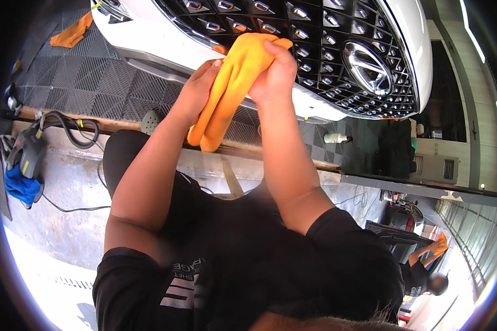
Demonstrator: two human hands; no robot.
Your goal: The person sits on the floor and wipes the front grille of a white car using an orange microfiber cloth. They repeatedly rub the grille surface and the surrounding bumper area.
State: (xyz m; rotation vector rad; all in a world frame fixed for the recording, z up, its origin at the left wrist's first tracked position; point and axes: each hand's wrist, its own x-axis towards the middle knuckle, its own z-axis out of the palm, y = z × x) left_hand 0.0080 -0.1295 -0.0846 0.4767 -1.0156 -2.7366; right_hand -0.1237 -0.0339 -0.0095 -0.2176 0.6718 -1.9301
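A folded orange cloth (226, 91) hangs between my hands in front of a white car's black grille (315, 33). My left hand (200, 91) grips its left edge, thumb on top. My right hand (276, 71) holds the upper right part, with its thumb over the fabric and the other fingers partly hidden. The cloth's lower folds dangle toward my lap. Whether the cloth touches the car cannot be made out.
Another orange cloth (73, 32) lies on the grey tiled floor (88, 69). At left are a dark machine with a hose (33, 151) and blue cloth (21, 185). A white bottle (337, 138) is at right. Another person (417, 276) holds an orange cloth (440, 243) farther right.
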